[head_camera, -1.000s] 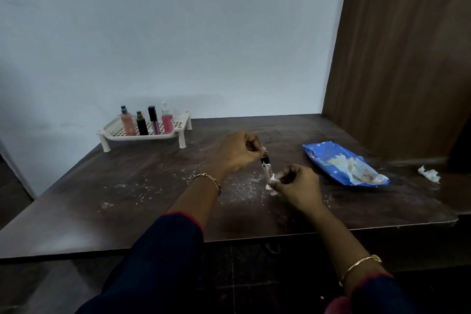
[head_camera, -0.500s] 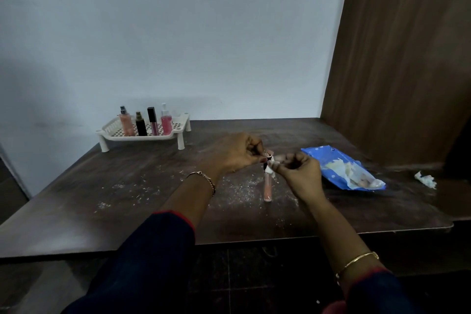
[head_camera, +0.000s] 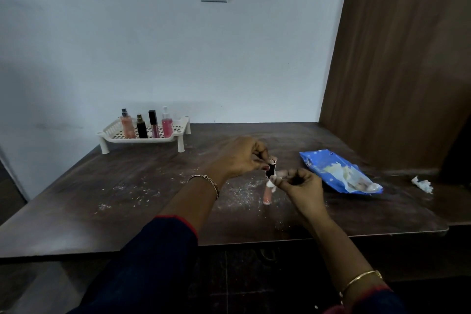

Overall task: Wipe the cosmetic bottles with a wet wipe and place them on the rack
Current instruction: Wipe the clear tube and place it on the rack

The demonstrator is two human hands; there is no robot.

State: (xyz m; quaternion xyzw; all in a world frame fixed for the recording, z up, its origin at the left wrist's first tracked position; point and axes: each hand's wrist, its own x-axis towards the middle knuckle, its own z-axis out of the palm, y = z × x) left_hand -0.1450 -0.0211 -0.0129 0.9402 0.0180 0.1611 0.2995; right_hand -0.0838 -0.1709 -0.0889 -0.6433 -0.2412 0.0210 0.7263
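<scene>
A: Rack (head_camera: 142,140) far left holds four bottles (head_camera: 141,127). Where are we?
B: Mid-wipe. Our left hand (head_camera: 239,158) pinches the black cap of the tube (head_camera: 267,194), upright, mid-worktop (head_camera: 127,199). Right hand (head_camera: 300,186) fingers clench the wipe (head_camera: 272,185) against it.
A: Next?
B: We finish the lower end, then carry it left to the rack.

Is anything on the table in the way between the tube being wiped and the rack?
Nothing visible. The tube, held at its cap by the left hand and rubbed with the wipe in the right hand, has only speckled table between it and the rack, where four bottles stand.
</scene>
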